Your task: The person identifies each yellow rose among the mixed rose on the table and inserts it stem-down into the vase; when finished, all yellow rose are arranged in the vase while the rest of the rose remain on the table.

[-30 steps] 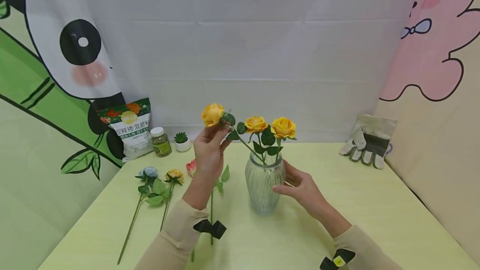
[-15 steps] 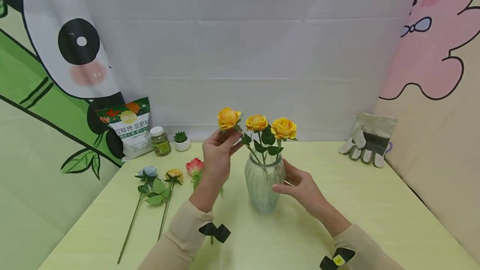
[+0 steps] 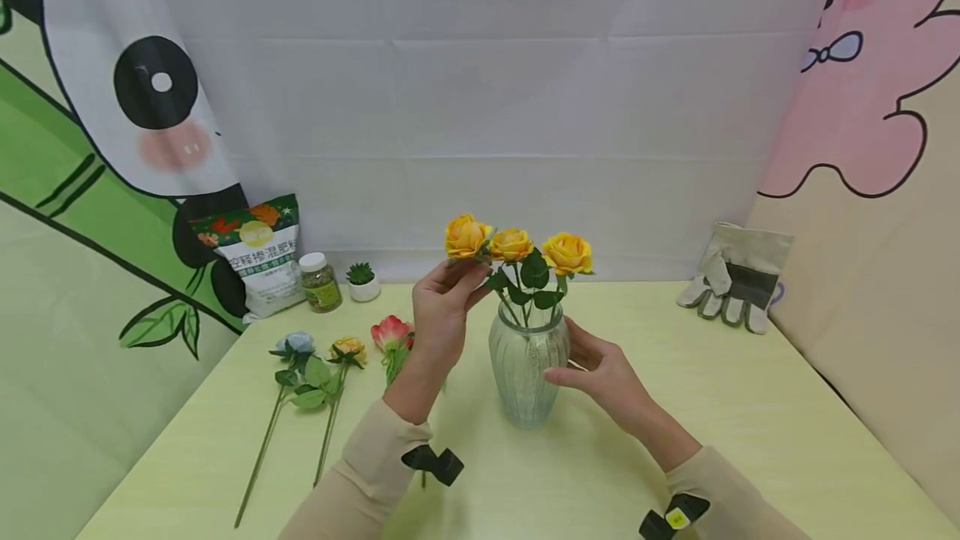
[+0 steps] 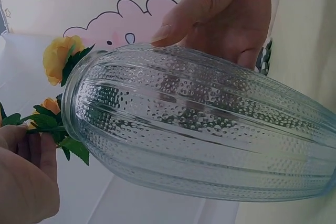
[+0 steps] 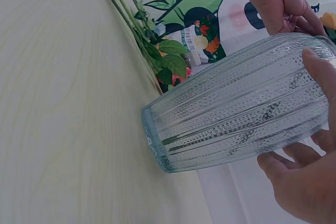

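Here at the middle of the frame, my left hand pinches the stem of a yellow rose just below its bloom, thumb and fingertips closed together on it. That stem slants down to the right, into the mouth of the glass vase, which stands upright on the worktop a little right of centre. My right hand has the vase by its right side, curved wide around the glass, thumb across the front and fingers round the back.

Two more yellow blooms are up in the vase: the middle rose, close against the one I'm pinching, and the right-hand rose, a bit apart, dark green leaves beneath.

Over to the lower left of the frame, a blue flower and a yellow-orange flower lie side by side, and a pink flower lies partly behind my left forearm. Further back on the left, a printed bag, a white-lidded jar and a small potted plant make a row; at the right, work gloves lean against the backdrop.
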A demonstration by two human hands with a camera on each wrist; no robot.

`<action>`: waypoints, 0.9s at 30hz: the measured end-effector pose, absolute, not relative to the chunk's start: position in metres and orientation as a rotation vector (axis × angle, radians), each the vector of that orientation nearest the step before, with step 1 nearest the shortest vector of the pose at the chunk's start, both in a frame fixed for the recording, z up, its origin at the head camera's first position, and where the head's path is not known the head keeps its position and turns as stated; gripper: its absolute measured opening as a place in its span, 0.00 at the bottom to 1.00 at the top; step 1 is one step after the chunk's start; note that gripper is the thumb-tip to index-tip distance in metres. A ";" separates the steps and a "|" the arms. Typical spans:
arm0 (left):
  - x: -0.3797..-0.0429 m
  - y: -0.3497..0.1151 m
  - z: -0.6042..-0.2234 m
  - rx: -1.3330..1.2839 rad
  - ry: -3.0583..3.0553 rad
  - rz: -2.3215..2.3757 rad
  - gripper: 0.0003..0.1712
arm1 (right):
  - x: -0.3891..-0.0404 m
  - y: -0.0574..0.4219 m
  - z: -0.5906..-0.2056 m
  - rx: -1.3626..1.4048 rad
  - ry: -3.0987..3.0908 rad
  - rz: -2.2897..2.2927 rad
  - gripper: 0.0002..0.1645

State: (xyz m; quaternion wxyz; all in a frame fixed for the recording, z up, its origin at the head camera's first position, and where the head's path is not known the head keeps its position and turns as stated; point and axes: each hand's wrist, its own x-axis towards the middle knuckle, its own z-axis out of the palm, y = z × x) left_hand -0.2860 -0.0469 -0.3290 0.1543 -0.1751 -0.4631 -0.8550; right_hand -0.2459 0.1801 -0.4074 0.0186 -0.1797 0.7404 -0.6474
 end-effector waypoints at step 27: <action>-0.298 -0.039 -0.346 -0.469 -1.631 -2.359 0.13 | -0.246 0.181 -0.408 -0.573 2.267 -2.031 0.53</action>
